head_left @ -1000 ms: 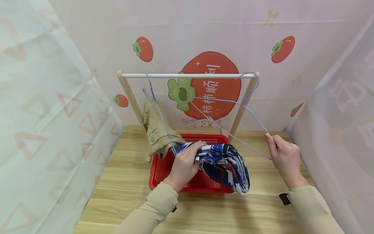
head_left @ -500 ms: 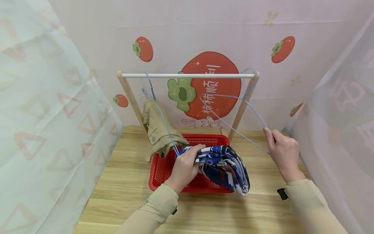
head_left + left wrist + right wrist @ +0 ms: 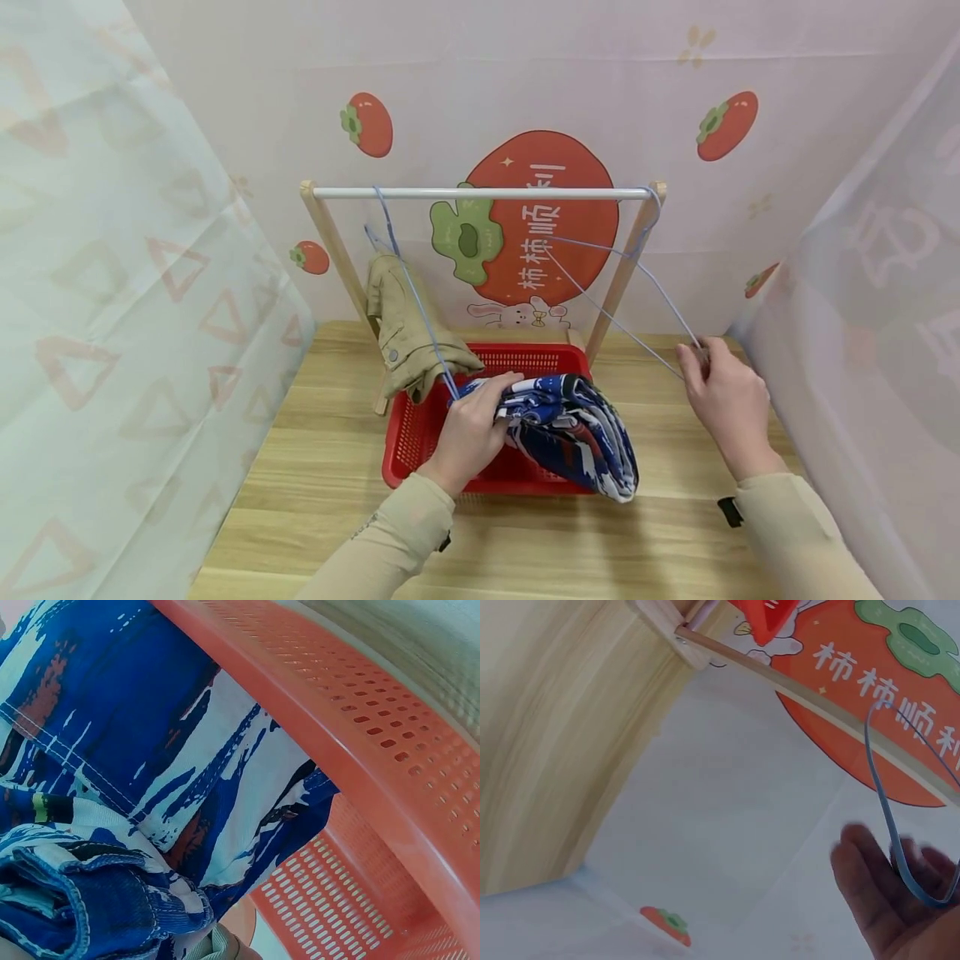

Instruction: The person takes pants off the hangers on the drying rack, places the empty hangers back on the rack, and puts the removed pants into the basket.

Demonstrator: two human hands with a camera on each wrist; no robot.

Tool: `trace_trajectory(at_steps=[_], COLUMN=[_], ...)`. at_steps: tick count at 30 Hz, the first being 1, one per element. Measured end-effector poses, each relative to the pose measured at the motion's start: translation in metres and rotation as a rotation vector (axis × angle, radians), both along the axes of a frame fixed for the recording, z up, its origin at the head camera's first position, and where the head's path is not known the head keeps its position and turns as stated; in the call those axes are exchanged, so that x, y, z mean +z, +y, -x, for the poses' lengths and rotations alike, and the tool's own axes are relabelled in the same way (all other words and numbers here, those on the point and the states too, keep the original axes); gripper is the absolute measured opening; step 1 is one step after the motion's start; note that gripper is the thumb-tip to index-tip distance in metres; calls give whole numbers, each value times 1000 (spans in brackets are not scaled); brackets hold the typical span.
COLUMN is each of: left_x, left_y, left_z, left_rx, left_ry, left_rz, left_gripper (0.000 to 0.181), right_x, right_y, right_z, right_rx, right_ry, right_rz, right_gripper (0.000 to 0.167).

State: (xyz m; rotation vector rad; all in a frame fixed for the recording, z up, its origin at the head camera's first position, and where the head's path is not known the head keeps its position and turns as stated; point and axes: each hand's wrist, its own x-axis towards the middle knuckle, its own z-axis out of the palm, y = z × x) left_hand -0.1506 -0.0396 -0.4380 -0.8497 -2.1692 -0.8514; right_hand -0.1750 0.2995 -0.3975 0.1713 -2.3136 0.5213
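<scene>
In the head view, my left hand (image 3: 468,433) grips the folded blue, white and red patterned garment (image 3: 577,433) over the red basket. That cloth fills much of the left wrist view, bunched at the lower left (image 3: 97,900). My right hand (image 3: 727,404) holds one end of a thin blue hanger (image 3: 663,292), whose hook loops over the rail's right end. The right wrist view has the hanger's bent corner (image 3: 892,825) lying within the curled fingers of my right hand (image 3: 900,900). A second blue hanger (image 3: 420,304) hangs at the left with khaki clothing (image 3: 408,333).
A white rail (image 3: 480,194) on wooden posts stands behind the red basket (image 3: 390,467), on a wood-grain table (image 3: 300,517). Light printed cloth surrounds it at the back and both sides. Basket mesh (image 3: 330,900) shows beside the garment in the left wrist view.
The right-hand hanger has turned on the rail, its far corner shifting rightward. My right hand has moved slightly and its fingers have rearranged at the hanger's end. My left hand keeps its grip nearly in place.
</scene>
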Motion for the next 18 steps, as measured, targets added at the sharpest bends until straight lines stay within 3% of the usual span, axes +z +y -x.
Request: trace_trajectory(at_steps=[2, 5, 7, 9, 11, 14, 18], left_x=[0, 0, 0, 0, 0, -1, -3], left_y=[1, 1, 1, 2, 3, 5, 8], left_z=[-1, -1, -1, -1, -1, -2, -4], left_rx=[5, 15, 19, 16, 12, 11, 5], left_ry=[-6, -14, -19, -25, -33, -52, -97], left_rz=[-1, -8, -14, -26, -36, -58, -106], left_gripper=[45, 44, 43, 43, 44, 45, 44], right_x=[0, -3, -6, -9, -12, -18, -30], right_y=[2, 1, -2, -8, -14, -22, -32], right_z=[-3, -6, -8, -12, -19, -33, -49], right_rx=[-17, 23, 103, 217, 352, 537, 617], right_ry=[23, 146, 219, 236, 156, -95, -409], right_rz=[31, 11, -31, -80, -115, -131, -109], right_gripper=[33, 44, 50, 57, 63, 67, 98])
